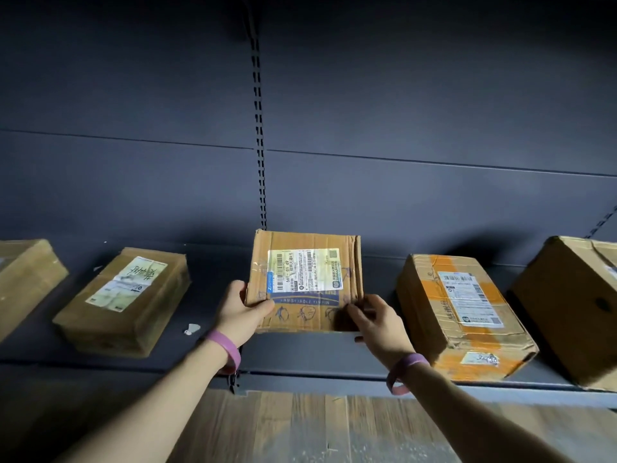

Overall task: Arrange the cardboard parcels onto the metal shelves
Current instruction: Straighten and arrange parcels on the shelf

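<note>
As both hands pinch parcel, arms outstretched

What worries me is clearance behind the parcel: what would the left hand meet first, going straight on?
The left hand grips the parcel; pushing both onward, the shelf's back panel likely comes first, though the gap behind is hard to judge.

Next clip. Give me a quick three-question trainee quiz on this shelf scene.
1. True or false: the left hand and the right hand both hold the middle parcel.
2. The next parcel to the right has tape coloured: A orange, B green, C blue.
3. How many parcels are in view in all?
Key: 1 true; 2 A; 3 five.
</note>
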{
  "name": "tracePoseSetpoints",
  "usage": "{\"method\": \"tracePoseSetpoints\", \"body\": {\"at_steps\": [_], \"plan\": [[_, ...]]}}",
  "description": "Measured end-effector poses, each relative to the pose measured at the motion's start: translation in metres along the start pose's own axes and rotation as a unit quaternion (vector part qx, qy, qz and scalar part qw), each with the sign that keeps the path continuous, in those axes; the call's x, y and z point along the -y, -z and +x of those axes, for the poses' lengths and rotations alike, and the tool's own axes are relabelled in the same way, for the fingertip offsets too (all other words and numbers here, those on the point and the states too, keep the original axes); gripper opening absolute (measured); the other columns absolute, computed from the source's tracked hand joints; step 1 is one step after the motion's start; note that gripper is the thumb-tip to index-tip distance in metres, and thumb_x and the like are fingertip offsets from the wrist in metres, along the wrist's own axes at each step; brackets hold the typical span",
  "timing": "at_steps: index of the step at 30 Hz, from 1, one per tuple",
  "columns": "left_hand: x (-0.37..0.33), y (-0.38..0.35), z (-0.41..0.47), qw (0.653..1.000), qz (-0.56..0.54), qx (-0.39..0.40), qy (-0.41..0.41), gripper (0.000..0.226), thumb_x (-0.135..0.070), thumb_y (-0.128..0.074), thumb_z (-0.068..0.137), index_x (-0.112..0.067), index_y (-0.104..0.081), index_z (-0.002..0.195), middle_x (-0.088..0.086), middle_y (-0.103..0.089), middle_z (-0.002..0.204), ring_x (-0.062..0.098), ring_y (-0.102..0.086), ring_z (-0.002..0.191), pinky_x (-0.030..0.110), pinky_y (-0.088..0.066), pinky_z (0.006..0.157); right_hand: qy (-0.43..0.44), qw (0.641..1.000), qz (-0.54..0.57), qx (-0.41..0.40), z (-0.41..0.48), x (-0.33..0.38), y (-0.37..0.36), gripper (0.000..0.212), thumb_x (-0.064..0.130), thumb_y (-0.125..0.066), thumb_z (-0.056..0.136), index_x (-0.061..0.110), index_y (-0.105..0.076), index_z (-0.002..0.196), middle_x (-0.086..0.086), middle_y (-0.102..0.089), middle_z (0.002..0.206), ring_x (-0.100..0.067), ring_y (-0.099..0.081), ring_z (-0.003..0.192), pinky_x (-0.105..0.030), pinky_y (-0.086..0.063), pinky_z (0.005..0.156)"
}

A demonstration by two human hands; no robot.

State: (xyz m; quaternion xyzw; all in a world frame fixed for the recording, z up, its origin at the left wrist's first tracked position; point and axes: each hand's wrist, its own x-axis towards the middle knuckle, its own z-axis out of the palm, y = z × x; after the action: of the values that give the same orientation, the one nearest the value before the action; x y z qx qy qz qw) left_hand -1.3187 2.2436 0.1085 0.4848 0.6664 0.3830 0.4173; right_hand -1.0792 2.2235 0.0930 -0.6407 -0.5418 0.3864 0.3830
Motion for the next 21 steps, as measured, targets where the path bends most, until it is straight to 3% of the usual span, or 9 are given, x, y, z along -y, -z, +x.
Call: {"method": "tracePoseSetpoints", "body": {"at_steps": [2, 5, 9, 12, 13, 15, 18, 21], "plan": [[0.005, -0.005, 0.002, 0.999, 0.010, 0.029, 0.021, 0.021, -0.017, -0.067, 0.088, -0.016, -0.059, 0.107, -0.003, -0.067, 0.100, 0.015, -0.063, 0.092, 0.027, -0.050, 0.068, -0.011, 0.999, -0.037, 0.004, 0.003, -0.007, 0.000, 0.009, 0.028, -0.055, 0.099, 0.023, -0.060, 0.103, 0.011, -0.066, 0.092, -0.007, -0.067, 0.084, -0.035, -0.061, 0.076], [0.013, -0.014, 0.004, 0.993, 0.053, 0.083, 0.061, 0.023, -0.017, -0.062, 0.091, -0.020, -0.060, 0.114, -0.005, -0.066, 0.101, 0.013, -0.061, 0.090, 0.025, -0.048, 0.067, -0.060, 0.995, -0.075, 0.041, 0.005, -0.018, -0.001, 0.019, 0.032, -0.051, 0.100, 0.019, -0.063, 0.108, 0.004, -0.069, 0.093, -0.012, -0.068, 0.082, -0.033, -0.060, 0.077], [0.011, -0.029, 0.006, 0.991, 0.066, 0.065, 0.098, 0.026, -0.012, -0.062, 0.090, -0.016, -0.060, 0.115, 0.004, -0.067, 0.112, 0.016, -0.059, 0.089, 0.026, -0.045, 0.070, -0.096, 0.983, -0.143, 0.067, 0.010, -0.023, 0.001, 0.028, 0.040, -0.049, 0.098, 0.019, -0.059, 0.114, 0.002, -0.067, 0.098, -0.011, -0.063, 0.081, -0.029, -0.055, 0.076], [-0.005, -0.026, 0.008, 0.993, 0.075, 0.008, 0.089, 0.048, -0.012, -0.063, 0.089, -0.012, -0.050, 0.135, 0.008, -0.053, 0.138, 0.024, -0.055, 0.117, 0.028, -0.043, 0.093, -0.001, 0.958, -0.280, -0.058, 0.025, -0.005, -0.002, 0.046, 0.041, -0.052, 0.094, 0.019, -0.047, 0.134, -0.005, -0.058, 0.128, -0.027, -0.053, 0.114, -0.040, -0.047, 0.095], [-0.012, -0.021, 0.009, 0.994, 0.069, -0.017, 0.081, 0.054, -0.013, -0.062, 0.090, -0.012, -0.045, 0.140, 0.009, -0.048, 0.143, 0.025, -0.049, 0.126, 0.027, -0.038, 0.099, 0.039, 0.955, -0.278, -0.096, 0.030, 0.008, -0.010, 0.051, 0.038, -0.053, 0.094, 0.018, -0.045, 0.139, -0.006, -0.054, 0.136, -0.030, -0.048, 0.122, -0.041, -0.042, 0.101], [-0.025, -0.005, 0.011, 0.996, 0.056, -0.047, 0.057, 0.050, -0.012, -0.060, 0.091, -0.010, -0.046, 0.139, 0.010, -0.048, 0.142, 0.024, -0.046, 0.129, 0.022, -0.034, 0.096, 0.088, 0.962, -0.230, -0.120, 0.035, 0.038, -0.036, 0.052, 0.032, -0.055, 0.093, 0.014, -0.045, 0.141, -0.007, -0.052, 0.140, -0.031, -0.043, 0.128, -0.039, -0.034, 0.107], [-0.028, 0.035, 0.011, 0.995, 0.079, -0.041, 0.040, 0.046, -0.012, -0.058, 0.092, -0.011, -0.048, 0.137, 0.008, -0.049, 0.139, 0.022, -0.049, 0.125, 0.022, -0.041, 0.091, 0.141, 0.968, -0.200, -0.053, 0.026, 0.073, -0.097, 0.046, 0.024, -0.056, 0.091, 0.010, -0.051, 0.134, -0.011, -0.056, 0.132, -0.033, -0.047, 0.120, -0.036, -0.032, 0.104], [-0.015, 0.095, 0.016, 0.992, 0.098, -0.074, 0.030, 0.043, -0.009, -0.058, 0.091, -0.008, -0.052, 0.133, 0.008, -0.054, 0.136, 0.021, -0.052, 0.119, 0.015, -0.043, 0.088, 0.149, 0.973, -0.170, 0.053, 0.015, 0.093, -0.158, 0.047, 0.024, -0.056, 0.092, 0.011, -0.050, 0.137, -0.011, -0.054, 0.135, -0.031, -0.048, 0.124, -0.034, -0.034, 0.107]]}}
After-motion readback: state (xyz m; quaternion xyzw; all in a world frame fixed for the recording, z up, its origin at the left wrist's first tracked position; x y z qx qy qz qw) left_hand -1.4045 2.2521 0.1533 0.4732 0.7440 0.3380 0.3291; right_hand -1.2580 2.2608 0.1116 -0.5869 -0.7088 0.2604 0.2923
